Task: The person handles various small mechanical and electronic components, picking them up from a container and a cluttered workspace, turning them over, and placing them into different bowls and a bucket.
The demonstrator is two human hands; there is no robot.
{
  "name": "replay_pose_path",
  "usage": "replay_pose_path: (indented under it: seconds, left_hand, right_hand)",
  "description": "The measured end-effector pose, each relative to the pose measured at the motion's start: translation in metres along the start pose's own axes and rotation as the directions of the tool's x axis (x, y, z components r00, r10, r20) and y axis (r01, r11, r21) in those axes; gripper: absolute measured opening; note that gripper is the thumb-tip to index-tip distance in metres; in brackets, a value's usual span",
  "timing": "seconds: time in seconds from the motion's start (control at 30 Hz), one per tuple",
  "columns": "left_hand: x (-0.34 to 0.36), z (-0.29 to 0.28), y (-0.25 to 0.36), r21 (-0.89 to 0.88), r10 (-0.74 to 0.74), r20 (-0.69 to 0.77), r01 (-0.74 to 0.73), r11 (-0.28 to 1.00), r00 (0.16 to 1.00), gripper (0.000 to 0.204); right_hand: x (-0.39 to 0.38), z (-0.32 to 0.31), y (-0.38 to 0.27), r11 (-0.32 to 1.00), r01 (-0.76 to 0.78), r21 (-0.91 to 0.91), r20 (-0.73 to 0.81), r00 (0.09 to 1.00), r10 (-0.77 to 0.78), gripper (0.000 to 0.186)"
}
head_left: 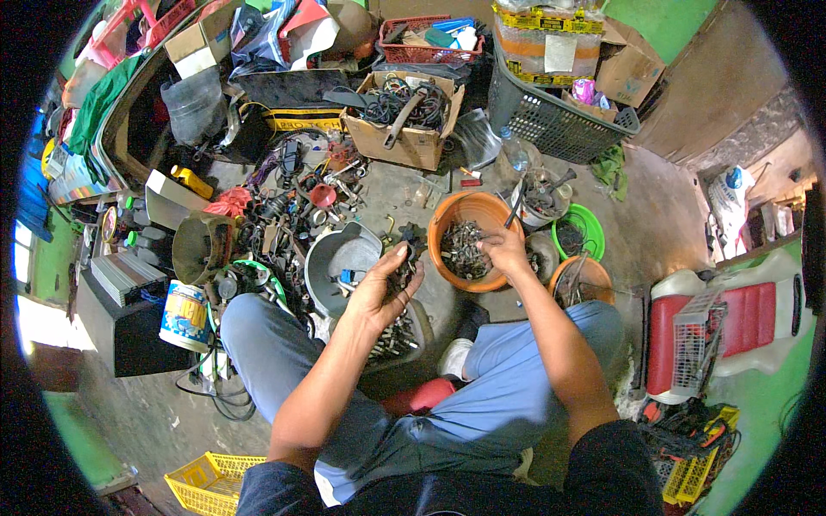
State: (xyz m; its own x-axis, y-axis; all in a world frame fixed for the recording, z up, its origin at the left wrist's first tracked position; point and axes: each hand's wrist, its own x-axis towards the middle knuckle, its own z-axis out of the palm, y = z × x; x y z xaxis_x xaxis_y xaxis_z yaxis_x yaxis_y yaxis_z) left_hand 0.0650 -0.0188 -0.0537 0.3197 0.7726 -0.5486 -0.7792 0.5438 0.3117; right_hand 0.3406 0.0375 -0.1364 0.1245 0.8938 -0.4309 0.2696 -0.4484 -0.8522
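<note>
My left hand [387, 288] is closed round a dark, irregular part [406, 267], small and partly hidden by the fingers, above a tray of metal pieces [391, 338]. My right hand [503, 256] grips a slender dark tool [516, 206] that points up, over the right side of an orange bucket [452, 206] holding small metal pieces [465, 251]. Left of my left hand sits a grey basin [331, 297] with a small blue object [349, 276] in it. My crossed legs in blue trousers lie below both hands.
Scattered parts [284, 202] cover the floor at left. A box of cables [391, 142], a grey crate [551, 120], a green basin [592, 219] and another orange bucket [602, 279] stand around. A red-and-white seat [744, 318] is at right, yellow crates [206, 477] lower left and right.
</note>
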Motion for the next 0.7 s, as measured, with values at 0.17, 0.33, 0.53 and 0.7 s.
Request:
replay_pose_path:
  seconds: [0.17, 0.33, 0.53, 0.7]
  left_hand:
    - [-0.004, 0.002, -0.001, 0.047, 0.031, 0.009, -0.032, 0.998, 0.999, 0.032]
    - [-0.001, -0.004, -0.001, 0.019, 0.017, 0.044, -0.018, 1.000, 0.999, 0.029]
    - [-0.003, -0.005, 0.004, -0.065, -0.025, 0.034, 0.027, 0.998, 0.999, 0.029]
    - [-0.009, 0.004, 0.002, 0.116, 0.022, 0.042, -0.027, 0.993, 0.999, 0.031]
  right_hand:
    - [0.001, 0.005, 0.005, 0.989, -0.030, 0.143, 0.077, 0.997, 0.019, 0.030]
    - [-0.009, 0.015, -0.009, 0.994, 0.044, 0.100, 0.146, 0.988, -0.058, 0.029]
    - [-0.069, 0.034, -0.078, 0.853, 0.521, 0.029, 0.244, 0.824, -0.511, 0.035]
    - [-0.106, 0.037, -0.114, 0.745, 0.665, -0.061, 0.360, 0.710, -0.604, 0.041]
